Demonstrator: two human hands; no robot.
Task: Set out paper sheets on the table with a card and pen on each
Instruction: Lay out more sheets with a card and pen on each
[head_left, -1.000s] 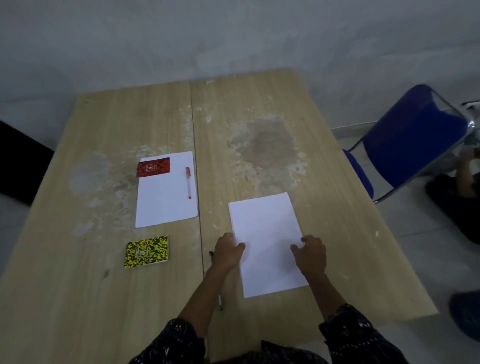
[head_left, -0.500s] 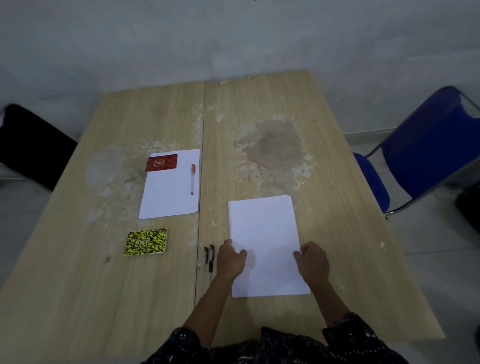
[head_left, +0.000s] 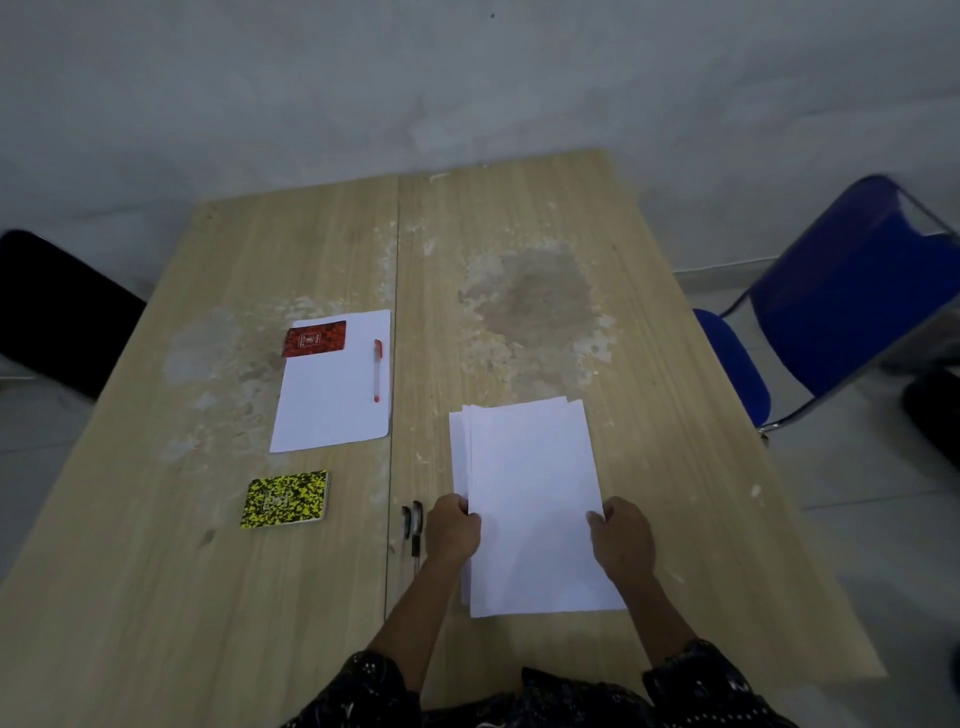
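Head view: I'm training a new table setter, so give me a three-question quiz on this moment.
1. True or false: the red pen lies on the far sheet.
2. Which card sits on bare table? A) red card B) yellow card
3. Fill in: both the left hand and right hand grip the ___.

Key: 1 true; 2 B; 3 paper stack

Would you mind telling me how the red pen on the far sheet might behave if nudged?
The red pen looks round and slim, so it would probably roll sideways. It lies near the far sheet's right edge, so it may slip off onto the table.
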